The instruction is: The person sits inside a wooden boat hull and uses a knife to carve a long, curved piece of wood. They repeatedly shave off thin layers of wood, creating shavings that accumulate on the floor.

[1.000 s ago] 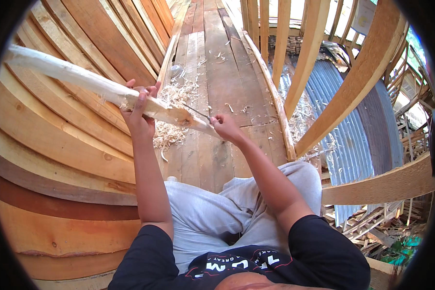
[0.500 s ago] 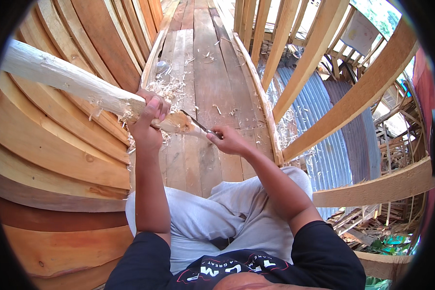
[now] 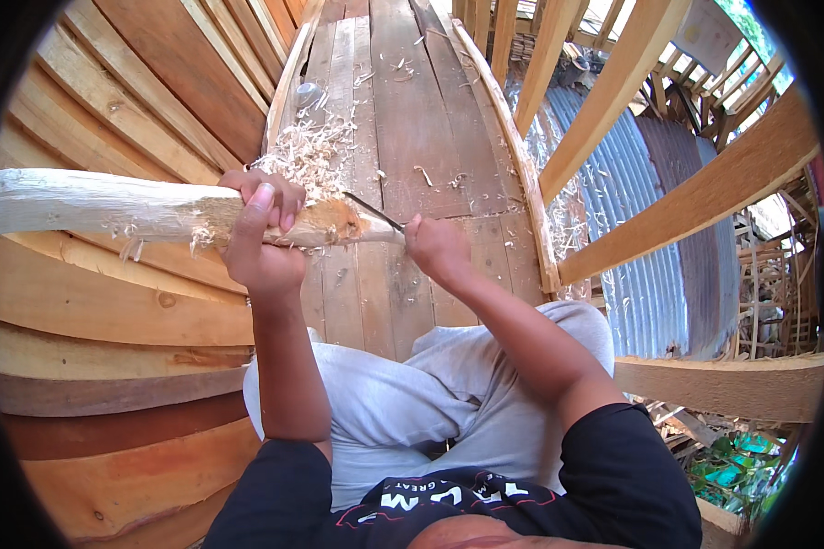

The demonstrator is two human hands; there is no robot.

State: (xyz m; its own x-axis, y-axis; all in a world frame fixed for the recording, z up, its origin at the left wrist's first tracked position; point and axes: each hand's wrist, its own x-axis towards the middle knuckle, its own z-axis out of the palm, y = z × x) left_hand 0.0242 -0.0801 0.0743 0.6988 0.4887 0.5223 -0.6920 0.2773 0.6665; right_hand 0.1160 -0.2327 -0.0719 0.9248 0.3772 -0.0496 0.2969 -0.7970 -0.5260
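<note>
Over floorboards, your left grip clasped the pole, your right grip a blade that could slip if forced.

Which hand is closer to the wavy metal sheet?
Right. The right hand, holding a thin dark tool, is left of the wavy metal sheet; the left hand, gripping the pale pole, is farther left.

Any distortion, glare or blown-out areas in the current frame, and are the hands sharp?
Head view throughout: wall planks at left bow strongly; the corrugated sheet looks bright, and patches at upper right wash out; left hand and right hand look fairly sharp, without obvious blur.
</note>
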